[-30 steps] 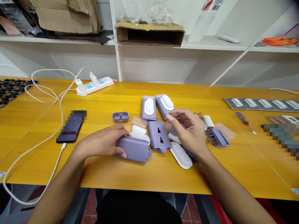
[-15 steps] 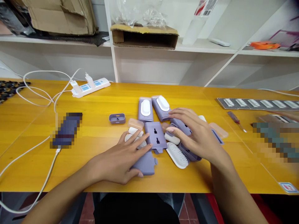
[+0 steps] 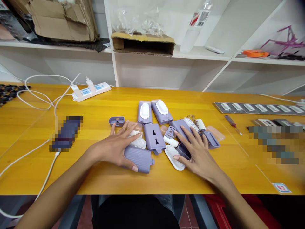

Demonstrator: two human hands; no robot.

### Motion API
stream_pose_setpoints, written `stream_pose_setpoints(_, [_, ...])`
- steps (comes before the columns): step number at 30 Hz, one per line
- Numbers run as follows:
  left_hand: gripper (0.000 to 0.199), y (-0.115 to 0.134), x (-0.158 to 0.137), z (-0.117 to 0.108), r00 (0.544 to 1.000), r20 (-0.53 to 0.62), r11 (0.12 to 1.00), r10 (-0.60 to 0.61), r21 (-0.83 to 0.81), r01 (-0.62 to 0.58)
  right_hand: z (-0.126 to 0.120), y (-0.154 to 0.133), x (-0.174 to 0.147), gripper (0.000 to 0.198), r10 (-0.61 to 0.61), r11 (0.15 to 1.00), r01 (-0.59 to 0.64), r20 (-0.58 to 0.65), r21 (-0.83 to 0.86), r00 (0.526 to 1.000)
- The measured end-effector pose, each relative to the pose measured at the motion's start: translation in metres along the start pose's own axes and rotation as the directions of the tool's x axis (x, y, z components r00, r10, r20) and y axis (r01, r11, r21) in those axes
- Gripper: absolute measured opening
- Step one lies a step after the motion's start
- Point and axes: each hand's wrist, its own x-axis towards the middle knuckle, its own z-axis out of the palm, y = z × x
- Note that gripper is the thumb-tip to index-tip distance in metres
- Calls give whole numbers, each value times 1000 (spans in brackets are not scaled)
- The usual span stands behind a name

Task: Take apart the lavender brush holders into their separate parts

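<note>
My left hand (image 3: 111,146) rests with fingers spread over a ribbed purple casing (image 3: 140,159) and a white bristled pad (image 3: 138,143). To its right lies a purple shell with dark slots (image 3: 154,136). My right hand (image 3: 201,154), fingers also spread, is over another purple casing (image 3: 177,125), a dark purple hollow part (image 3: 183,151) and a white oval bristle piece (image 3: 172,157). Metal springs (image 3: 192,122) and a purple frame (image 3: 211,140) lie beyond its fingertips. Behind stand two purple cases (image 3: 141,120) with white ovals on top. Neither hand grips anything.
A small purple cap (image 3: 116,121) sits at the left of the parts. Further left are a phone (image 3: 66,133) on a white cable and a power strip (image 3: 91,92). Rightward lie a screwdriver (image 3: 233,124) and a long strip of white pieces (image 3: 259,108). A shelf unit (image 3: 147,74) rises behind.
My right hand has lowered and come nearer, uncovering the springs and small parts. My left hand has shifted left and opened wider, showing more of the ribbed casing. The view has moved slightly.
</note>
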Motion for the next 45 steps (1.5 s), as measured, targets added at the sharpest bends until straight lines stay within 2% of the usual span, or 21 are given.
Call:
stream_pose_setpoints(3, [136, -5, 4, -2, 1000, 16, 1000, 0, 7, 0, 4, 2, 5, 89, -7, 1000, 7, -9, -13, 1000])
stream_pose_setpoints(17, [136, -21, 29, -19, 998, -58, 1000, 9, 3, -8, 13, 18, 41, 80, -2, 999, 2, -10, -54, 1000])
stream_pose_setpoints(26, [140, -27, 38, -29, 999, -48, 999, -6, 36, 7, 11, 19, 58, 79, 16, 1000, -16, -11, -9, 1000])
stream_pose_setpoints(30, [133, -25, 33, -30, 997, -73, 999, 41, 33, -38, 4, 19, 53, 80, -8, 999, 11, -108, 32, 994])
stream_pose_setpoints(33, [105, -21, 36, -40, 979, -192, 996, 74, -28, -80, -5, 18, 59, 70, -24, 990, 60, -262, 129, 965])
stream_pose_setpoints(35, [83, -18, 50, -53, 939, -343, 996, 20, -79, -50, -14, 14, 79, 59, 52, 979, 21, -349, 204, 936])
stream_pose_setpoints(36, [75, -16, 61, -60, 902, -425, 993, -82, -115, 36, -19, 10, 95, 55, 102, 973, -21, -350, 228, 931])
stream_pose_setpoints(37, [70, -15, 74, -68, 855, -482, 979, -191, -157, 130, -23, 5, 114, 52, 145, 968, -76, -287, 238, 947])
stream_pose_setpoints(38, [69, -13, 90, -76, 825, -510, 968, -244, -175, 179, -27, 0, 136, 52, 205, 960, -159, -195, 230, 959])
stream_pose_setpoints(39, [72, -12, 106, -82, 808, -519, 959, -280, -187, 213, -29, -5, 159, 54, 265, 949, -242, -90, 202, 960])
stream_pose_setpoints(41, [79, -10, 139, -92, 785, -510, 936, -351, -214, 279, -29, -14, 204, 63, 298, 940, -292, -11, 176, 954])
stream_pose_setpoints(43, [77, -8, 168, -97, 782, -478, 915, -401, -240, 323, -22, -21, 241, 70, 338, 928, -344, 68, 146, 939])
stream_pose_setpoints(45, [72, -9, 189, -98, 787, -454, 907, -418, -254, 335, -10, -26, 265, 79, 381, 910, -398, 147, 114, 913])
